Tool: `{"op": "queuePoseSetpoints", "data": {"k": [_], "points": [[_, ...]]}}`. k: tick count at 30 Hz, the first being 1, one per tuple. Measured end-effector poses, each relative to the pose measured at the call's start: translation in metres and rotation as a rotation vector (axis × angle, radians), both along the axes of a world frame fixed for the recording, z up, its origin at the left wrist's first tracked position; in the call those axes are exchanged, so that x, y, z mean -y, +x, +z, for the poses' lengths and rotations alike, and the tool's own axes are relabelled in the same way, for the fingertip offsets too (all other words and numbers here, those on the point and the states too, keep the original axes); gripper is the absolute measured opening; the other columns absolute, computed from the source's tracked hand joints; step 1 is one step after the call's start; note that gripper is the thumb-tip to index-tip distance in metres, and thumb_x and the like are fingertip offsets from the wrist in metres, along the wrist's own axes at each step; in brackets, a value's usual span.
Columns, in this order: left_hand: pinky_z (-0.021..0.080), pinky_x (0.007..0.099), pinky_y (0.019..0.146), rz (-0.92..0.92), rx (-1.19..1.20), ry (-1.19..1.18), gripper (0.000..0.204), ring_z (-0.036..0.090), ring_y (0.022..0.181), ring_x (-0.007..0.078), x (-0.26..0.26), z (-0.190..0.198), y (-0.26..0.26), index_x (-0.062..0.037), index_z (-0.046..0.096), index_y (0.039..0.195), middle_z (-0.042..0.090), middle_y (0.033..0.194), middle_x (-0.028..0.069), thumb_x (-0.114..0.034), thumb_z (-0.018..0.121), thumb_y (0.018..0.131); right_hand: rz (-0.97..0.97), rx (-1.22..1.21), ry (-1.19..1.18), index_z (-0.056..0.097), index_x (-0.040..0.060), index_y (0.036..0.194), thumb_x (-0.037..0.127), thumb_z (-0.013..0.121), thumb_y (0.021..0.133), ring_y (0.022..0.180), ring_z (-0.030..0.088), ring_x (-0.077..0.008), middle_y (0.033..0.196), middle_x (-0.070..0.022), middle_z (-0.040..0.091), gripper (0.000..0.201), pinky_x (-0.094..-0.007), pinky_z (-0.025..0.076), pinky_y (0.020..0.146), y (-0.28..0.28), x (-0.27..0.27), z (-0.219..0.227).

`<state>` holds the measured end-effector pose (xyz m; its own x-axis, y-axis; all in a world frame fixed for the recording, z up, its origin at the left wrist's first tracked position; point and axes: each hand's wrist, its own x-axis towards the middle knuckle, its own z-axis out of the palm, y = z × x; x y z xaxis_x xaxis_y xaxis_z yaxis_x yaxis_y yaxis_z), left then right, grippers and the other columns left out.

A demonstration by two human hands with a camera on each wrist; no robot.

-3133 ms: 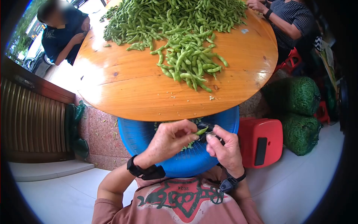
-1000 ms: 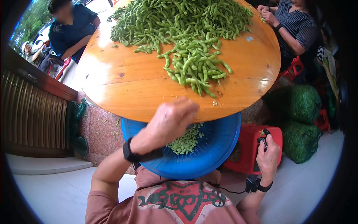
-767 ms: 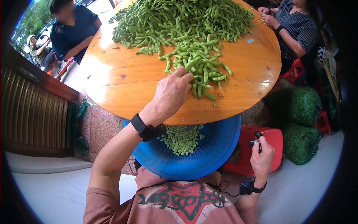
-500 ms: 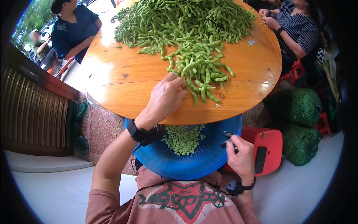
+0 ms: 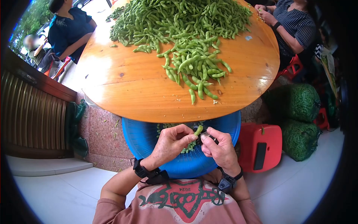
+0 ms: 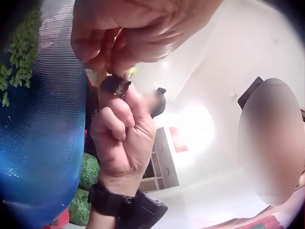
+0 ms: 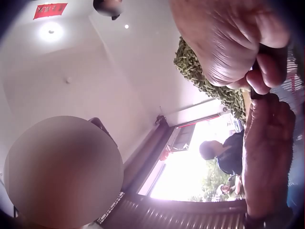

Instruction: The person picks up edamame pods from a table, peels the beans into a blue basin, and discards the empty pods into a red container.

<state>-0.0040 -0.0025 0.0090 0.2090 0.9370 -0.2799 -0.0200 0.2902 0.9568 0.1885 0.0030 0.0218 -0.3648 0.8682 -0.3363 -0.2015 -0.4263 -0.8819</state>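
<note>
Both hands work close together over the basin in my head view: the left hand [image 5: 167,145] has its thumb and fingers closed in a pinch on one green soybean pod [image 5: 198,130], and the right hand [image 5: 223,151] meets it with curled fingers and the thumb near the pod. Whether those right fingers grip the pod as well, I cannot tell. Largest of what I see is the oval wooden table [image 5: 126,82], beyond the hands. At its far left edge I have a person in a dark blue top [image 5: 67,30], and at its far right a person in a striped top [image 5: 294,30]. Across the tabletop lies a big heap of soybean pods [image 5: 179,22], with a looser cluster spreading from it toward me. Below the near edge of the table sits the blue plastic basin [image 5: 130,138], partly under it. Green mesh sacks [image 5: 294,102] are stacked at the right, and between them and the basin I see a red plastic stool [image 5: 274,145]. Down in the basin, partly hidden by the hands, are pale green shelled soybeans [image 5: 189,147]. A small paper scrap [image 5: 248,38] lies on the table, right of the heap. Smallest are the black pieces [image 5: 214,139] at the right fingers, too unclear for me to identify.
</note>
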Motion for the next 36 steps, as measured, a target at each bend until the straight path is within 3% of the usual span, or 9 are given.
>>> {"op": "queuePoseSetpoints", "data": {"k": [7,10,13,19,22,26,29,32,36], "points": [[0.043,0.0222,0.058,-0.051,0.100,-0.018,0.013,0.052,0.064,0.0063,0.007,-0.011,-0.004,-0.0029,0.066,0.093,0.059,0.074,-0.0021,-0.015,0.071,0.095,0.090,0.043,0.114,0.059,-0.0020,0.090,0.009,0.059,0.100,0.059,0.046,-0.0025,0.076,0.0033,0.045,0.014,-0.0213,0.036,0.049,0.007,-0.001,0.000],[0.035,0.0248,0.053,-0.184,0.708,-0.394,0.022,0.054,0.061,0.0118,0.012,-0.022,-0.006,-0.0077,0.059,0.088,0.059,0.074,0.0007,-0.026,0.069,0.096,0.182,-0.066,-0.005,0.057,-0.0008,0.088,0.007,0.058,0.099,0.060,0.047,-0.0024,0.077,0.0038,0.046,0.014,-0.0212,0.037,0.049,0.014,-0.002,-0.002],[0.038,0.0243,0.054,-0.258,0.697,-0.383,0.021,0.056,0.064,0.0112,0.010,-0.016,-0.008,-0.0065,0.060,0.089,0.061,0.075,0.0008,-0.024,0.068,0.097,0.175,-0.131,-0.027,0.058,-0.0022,0.088,0.005,0.059,0.097,0.061,0.050,-0.0027,0.078,0.0030,0.049,0.012,-0.0224,0.039,0.050,0.018,0.000,-0.003],[0.051,0.0240,0.062,-0.092,0.122,-0.120,0.020,0.063,0.074,0.0085,-0.001,-0.006,0.001,-0.0006,0.062,0.096,0.067,0.079,0.0028,-0.019,0.071,0.096,0.091,0.492,0.673,0.060,-0.0048,0.092,-0.001,0.061,0.088,0.067,0.060,-0.0203,0.079,-0.0105,0.056,0.005,-0.0331,0.046,0.060,0.000,0.003,-0.011],[0.049,0.0286,0.056,-0.165,-0.372,0.273,0.026,0.065,0.064,0.0110,0.003,0.004,0.004,0.0018,0.061,0.101,0.068,0.070,0.0099,-0.022,0.069,0.097,0.119,0.490,0.605,0.061,-0.0043,0.092,-0.001,0.061,0.086,0.069,0.060,-0.0291,0.080,-0.0150,0.057,0.006,-0.0364,0.047,0.063,0.002,0.004,-0.005],[0.052,0.0327,0.057,-0.214,-0.437,0.406,0.024,0.067,0.062,0.0200,0.004,-0.001,-0.001,0.0019,0.060,0.111,0.069,0.072,0.0136,-0.019,0.062,0.100,0.129,0.516,0.585,0.061,-0.0045,0.089,0.000,0.062,0.087,0.068,0.059,-0.0307,0.078,-0.0150,0.057,0.005,-0.0367,0.047,0.062,0.003,0.000,-0.007],[0.054,0.0317,0.063,-0.244,-0.289,0.231,0.027,0.068,0.070,0.0178,0.005,-0.005,-0.003,0.0022,0.058,0.123,0.070,0.082,0.0116,-0.017,0.055,0.104,0.082,0.603,0.624,0.060,-0.0042,0.090,0.000,0.062,0.086,0.069,0.059,-0.0335,0.079,-0.0153,0.057,0.005,-0.0384,0.047,0.061,-0.002,0.002,-0.008],[0.052,0.0276,0.078,-0.009,0.409,-0.287,0.035,0.061,0.086,0.0126,0.009,-0.019,0.008,0.0027,0.055,0.133,0.062,0.096,0.0045,-0.015,0.045,0.105,-0.036,0.718,0.771,0.060,-0.0033,0.092,-0.002,0.061,0.086,0.071,0.059,-0.0374,0.082,-0.0165,0.057,0.006,-0.0424,0.049,0.062,-0.019,0.007,-0.020],[0.051,0.0267,0.081,0.189,0.487,-0.370,0.039,0.058,0.093,0.0092,0.011,-0.020,0.022,0.0017,0.057,0.131,0.062,0.095,0.0045,-0.012,0.041,0.099,-0.094,0.835,0.958,0.059,-0.0018,0.098,-0.004,0.061,0.085,0.077,0.062,-0.0392,0.092,-0.0173,0.056,0.014,-0.0460,0.053,0.065,-0.033,0.013,-0.027]]}}
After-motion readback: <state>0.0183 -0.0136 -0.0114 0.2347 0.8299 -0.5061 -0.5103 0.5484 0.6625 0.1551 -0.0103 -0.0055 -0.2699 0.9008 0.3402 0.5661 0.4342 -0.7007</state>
